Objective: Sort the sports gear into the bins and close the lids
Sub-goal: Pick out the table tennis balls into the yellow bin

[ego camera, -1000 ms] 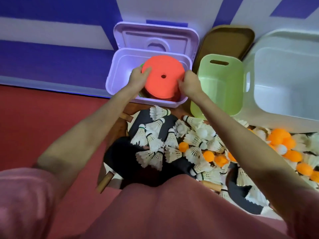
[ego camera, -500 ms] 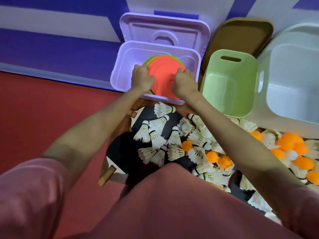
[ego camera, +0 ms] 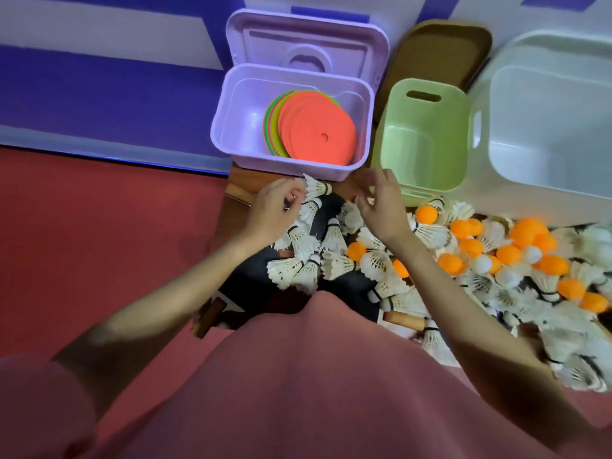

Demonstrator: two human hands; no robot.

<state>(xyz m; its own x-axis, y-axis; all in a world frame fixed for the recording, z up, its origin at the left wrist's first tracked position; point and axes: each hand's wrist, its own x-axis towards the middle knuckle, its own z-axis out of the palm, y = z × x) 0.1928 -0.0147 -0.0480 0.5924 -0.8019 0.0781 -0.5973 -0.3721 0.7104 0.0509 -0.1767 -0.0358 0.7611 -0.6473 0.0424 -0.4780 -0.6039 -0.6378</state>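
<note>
Nearest the camera, a pink garment [ego camera: 298,392] fills the lower view, with both bare forearms reaching forward over the red floor [ego camera: 99,226]. A heap of white shuttlecocks [ego camera: 331,263] and orange balls [ego camera: 506,253] lies on the floor, spreading from the middle out to the right; the shuttlecocks point every way, with no common axis. Under them lie dark paddles [ego camera: 334,213] with wooden handles [ego camera: 212,318].

The left hand [ego camera: 275,210] hovers over the heap's near-left edge, fingers loosely curled; whether it pinches a shuttlecock cannot be told. The right hand [ego camera: 381,203] hovers just beside it, fingers relaxed and slightly spread, holding nothing visible.

Beyond the hands stand 3 bins against the wall. The lilac bin [ego camera: 228,127] holds a fanned stack of flat discs [ego camera: 318,130], orange on top with green and yellow edges showing at the left. Its lid [ego camera: 308,44] leans upright behind it. To the right is the green bin [ego camera: 427,134], a brown lid [ego camera: 440,54] leaning behind it, then the white bin [ego camera: 546,111]. No writing can be read.
</note>
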